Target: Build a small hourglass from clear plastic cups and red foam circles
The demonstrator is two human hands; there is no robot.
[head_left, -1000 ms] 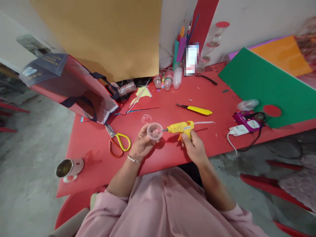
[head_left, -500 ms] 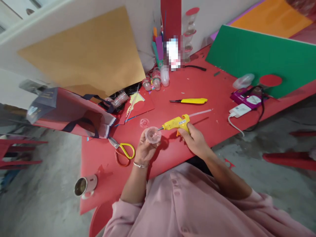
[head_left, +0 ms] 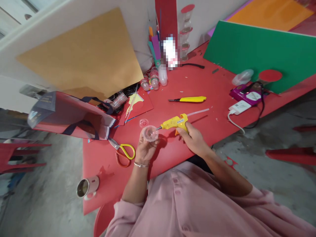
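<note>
Head camera looks down on a red table point(head_left: 209, 82) pushed against a white wall, with grey concrete floor point(head_left: 44, 197) on both sides. A large brown sheet point(head_left: 81, 56) leans on the wall, and a green sheet point(head_left: 259, 49) with an orange sheet point(head_left: 269, 13) behind it lies at the far right. The left hand point(head_left: 145, 149) is curled round a small clear plastic cup point(head_left: 149, 133), held just above the near part of the table with its open side up. The right hand point(head_left: 194, 140) is closed on the handle of a yellow glue gun point(head_left: 174, 122), whose nozzle touches the cup's rim. Yellow-handled scissors point(head_left: 124, 152) lie just left of the left hand, and a yellow utility knife point(head_left: 191, 99) lies beyond the gun. A steel mug point(head_left: 86, 187) lies on its side at the near left corner. A red bag point(head_left: 71, 115) lies on its side too; its contents cannot be made out
</note>
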